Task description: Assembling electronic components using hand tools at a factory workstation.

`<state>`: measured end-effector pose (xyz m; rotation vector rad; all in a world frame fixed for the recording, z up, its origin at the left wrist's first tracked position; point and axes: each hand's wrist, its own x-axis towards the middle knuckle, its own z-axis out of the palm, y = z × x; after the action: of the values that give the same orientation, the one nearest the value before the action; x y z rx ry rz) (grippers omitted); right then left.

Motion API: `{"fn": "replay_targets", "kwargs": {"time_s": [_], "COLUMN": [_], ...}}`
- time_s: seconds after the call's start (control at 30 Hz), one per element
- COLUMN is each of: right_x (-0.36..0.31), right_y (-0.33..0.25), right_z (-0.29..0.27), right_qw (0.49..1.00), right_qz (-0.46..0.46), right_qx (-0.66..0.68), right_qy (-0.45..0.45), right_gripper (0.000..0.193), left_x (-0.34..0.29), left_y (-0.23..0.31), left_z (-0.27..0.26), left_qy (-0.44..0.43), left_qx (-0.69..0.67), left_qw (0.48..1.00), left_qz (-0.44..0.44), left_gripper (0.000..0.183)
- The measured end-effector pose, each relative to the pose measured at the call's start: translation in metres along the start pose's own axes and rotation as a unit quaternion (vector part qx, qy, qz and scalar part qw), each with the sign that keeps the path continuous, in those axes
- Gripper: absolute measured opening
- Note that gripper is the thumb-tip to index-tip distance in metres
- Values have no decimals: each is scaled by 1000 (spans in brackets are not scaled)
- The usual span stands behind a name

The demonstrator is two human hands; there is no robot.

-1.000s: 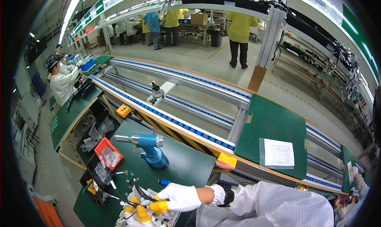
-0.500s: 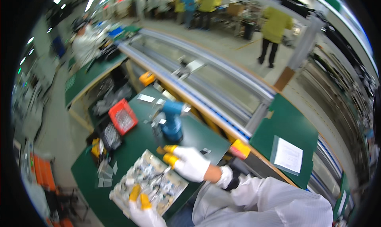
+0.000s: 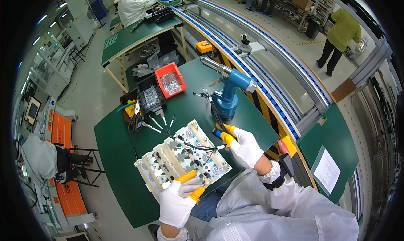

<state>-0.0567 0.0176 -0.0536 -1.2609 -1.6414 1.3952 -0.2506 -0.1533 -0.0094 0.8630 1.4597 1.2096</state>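
A white and beige frame-like module plate (image 3: 168,153), with round metal parts and bars across it, lies near the table's front edge. My left hand (image 3: 176,203), in a white glove with yellow fingertips, rests on its near edge with thumb and fingers apart. My right hand (image 3: 246,147), gloved the same way, pinches a bundle of black cables (image 3: 216,114) just past the plate's right corner. A blue connector-like piece (image 3: 217,133) shows by those fingertips. A black wire harness (image 3: 189,145) with white-sleeved ends lies across the plate.
A blue rivet gun (image 3: 227,91) stands behind the cables. Left of it are a red bin (image 3: 180,69) and a black bin (image 3: 141,89) of small metal parts, with scissors (image 3: 136,110) nearby. A conveyor rail (image 3: 269,87) borders the table. A co-worker (image 3: 130,9) works beyond.
The view has swung and sharpened. My right hand has moved away from the plate's top to its right and now pinches the black cables. My left hand stays at the near edge.
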Motion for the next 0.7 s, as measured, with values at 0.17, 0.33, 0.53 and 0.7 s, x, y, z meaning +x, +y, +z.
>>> {"fn": "replay_targets", "kwargs": {"time_s": [0.17, 0.33, 0.53, 0.7], "right_x": [-2, -4, -4, -5], "right_y": [14, 9, 5, 15], "right_z": [0, 0, 1, 2], "right_qw": [1000, 998, 996, 996], "right_qz": [-15, 7, 31, 34], "right_qx": [21, 52, 64, 68], "right_qy": [-13, -37, -50, -52], "right_gripper": [38, 40, 40, 40], "left_x": [5, 6, -1, -3], "left_y": [12, 8, 14, 19], "left_z": [6, 1, 1, 5], "left_qy": [69, 116, -7, -10], "left_qx": [281, 451, 382, 385], "left_qw": [957, 881, 921, 919], "left_qz": [-9, 84, 77, 84], "left_gripper": [37, 34, 21, 20]}}
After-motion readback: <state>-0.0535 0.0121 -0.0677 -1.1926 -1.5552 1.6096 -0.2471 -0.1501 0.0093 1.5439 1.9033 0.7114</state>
